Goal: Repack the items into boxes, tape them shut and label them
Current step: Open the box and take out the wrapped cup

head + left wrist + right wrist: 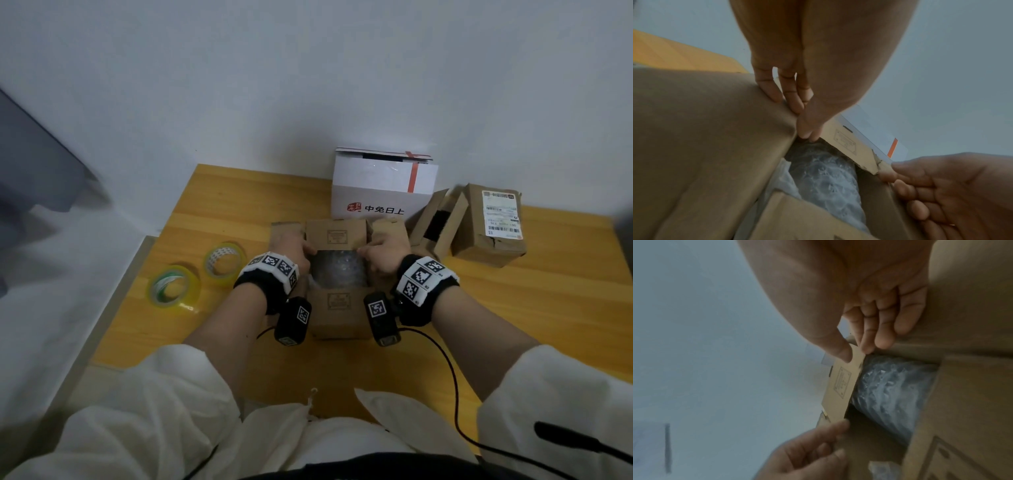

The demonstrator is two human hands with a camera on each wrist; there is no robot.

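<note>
- The left hand (pixel 289 245) and the right hand (pixel 385 250) each pinch a corner of the far flap (pixel 337 236) of the open cardboard box (pixel 339 317), thumb on one face and fingers curled behind.
- The box sits on the wooden surface (pixel 513 308) between the wrists; a bubble-wrapped item (pixel 337 274) lies inside, just below the fingertips.
- Likely step: folding the far flap down over the wrap.
- Risk: the wrap bulges high, so the flap may spring back or sit proud, leaving a gap for the tape.
- Risk: the flap's right corner looks torn in the left wrist view; a hard pull could rip it further.
- Two tape rolls (pixel 197 277) lie left of the left hand, so letting go to reach them could let the flaps reopen.
</note>
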